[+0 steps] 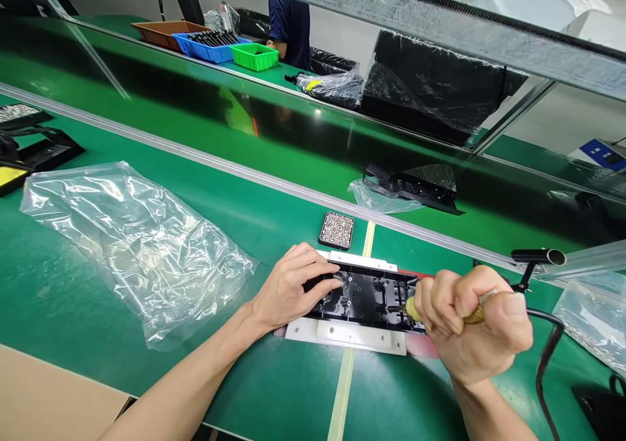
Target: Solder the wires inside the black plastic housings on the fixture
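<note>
A long black plastic housing [360, 297] lies open side up between white fixture rails [342, 331] on the green bench. My left hand [297, 281] rests over its left end, thumb and index fingertips slightly apart above its inside. Nothing shows between those tips; the other fingers are partly hidden. My right hand [476, 323] is closed round the pale yellow handle of a corded soldering iron [409, 308]. Its thin metal tip points left into the right part of the housing. Just behind the fixture sits a small square tray [337, 229] of tiny metal pieces.
A crumpled clear plastic bag [141, 245] covers the bench at left. At right stand a black tubular holder [538, 257] and the iron's black cord [542, 363]. Beyond the metal rail is a black part [415, 186]; farther back, coloured bins [254, 56] and a person [289, 30].
</note>
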Tool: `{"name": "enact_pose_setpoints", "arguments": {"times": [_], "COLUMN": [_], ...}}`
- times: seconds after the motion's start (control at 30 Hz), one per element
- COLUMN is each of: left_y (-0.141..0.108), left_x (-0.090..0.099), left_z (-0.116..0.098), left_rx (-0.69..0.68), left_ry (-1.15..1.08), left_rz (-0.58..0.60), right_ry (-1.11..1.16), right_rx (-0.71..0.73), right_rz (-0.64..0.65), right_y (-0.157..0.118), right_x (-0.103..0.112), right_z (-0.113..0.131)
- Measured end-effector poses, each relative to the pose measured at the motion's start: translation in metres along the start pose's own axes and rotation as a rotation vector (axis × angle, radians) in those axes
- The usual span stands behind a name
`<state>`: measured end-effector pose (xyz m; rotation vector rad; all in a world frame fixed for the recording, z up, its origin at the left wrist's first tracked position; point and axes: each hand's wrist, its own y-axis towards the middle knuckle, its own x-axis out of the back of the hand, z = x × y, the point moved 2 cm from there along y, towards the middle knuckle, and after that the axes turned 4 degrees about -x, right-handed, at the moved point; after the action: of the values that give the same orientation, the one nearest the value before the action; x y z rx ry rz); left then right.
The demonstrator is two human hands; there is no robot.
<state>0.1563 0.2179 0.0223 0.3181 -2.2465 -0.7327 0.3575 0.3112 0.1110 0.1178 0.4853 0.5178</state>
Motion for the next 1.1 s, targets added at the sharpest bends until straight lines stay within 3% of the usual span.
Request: {"name": "enact_pose_setpoints", "arguments": {"times": [0.4,1.1], "left_y": [-0.0002,0.0019], "left_x": [0.0008,-0.0010], "left_z": [0.0007,-0.0012], "left_rx": [0.014,0.012], "left_ry": [0.004,0.022], "left_rz": [0.006,0.003], "right_ry": [-0.003,-0.016], "right_rx": [0.009,-0.009], "right_rz": [-0.036,0.026], "right_y": [-0.0026,-0.0007], "right_x": [-0.0003,0.0042], "right_z": [-0.0024,0.0019]}}
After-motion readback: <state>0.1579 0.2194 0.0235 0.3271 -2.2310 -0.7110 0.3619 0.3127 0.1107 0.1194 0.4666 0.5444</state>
